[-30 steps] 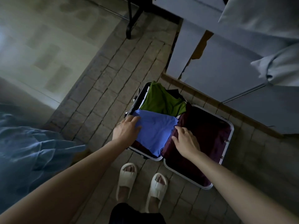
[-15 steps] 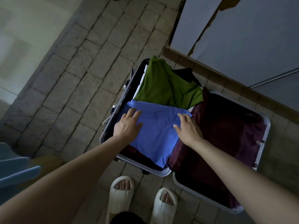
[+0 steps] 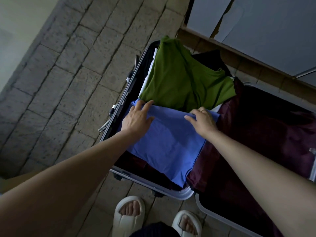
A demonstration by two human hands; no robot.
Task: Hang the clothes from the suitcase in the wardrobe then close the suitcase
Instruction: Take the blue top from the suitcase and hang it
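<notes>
An open suitcase [image 3: 179, 194] with a silver rim lies on the stone floor in front of my feet. Its left half holds a folded blue garment [image 3: 167, 147] nearest me, a green garment [image 3: 184, 82] beyond it, and a dark one [image 3: 210, 59] at the far end. My left hand [image 3: 136, 117] grips the blue garment's far left corner. My right hand [image 3: 201, 120], with a ring on one finger, curls over its far right corner. Between my hands the far edge is bunched into a roll. The suitcase's right half [image 3: 265, 134] shows maroon lining.
Grey panels [image 3: 265, 31] on a wooden base [image 3: 239, 53] stand just behind the suitcase at the upper right. Stone paving [image 3: 68, 82] spreads to the left. My feet in white slippers [image 3: 128, 214] stand at the suitcase's near edge.
The view has dropped closer to the suitcase. Both hands slid from the middle of the blue garment to its far edge and took hold, bunching that edge up.
</notes>
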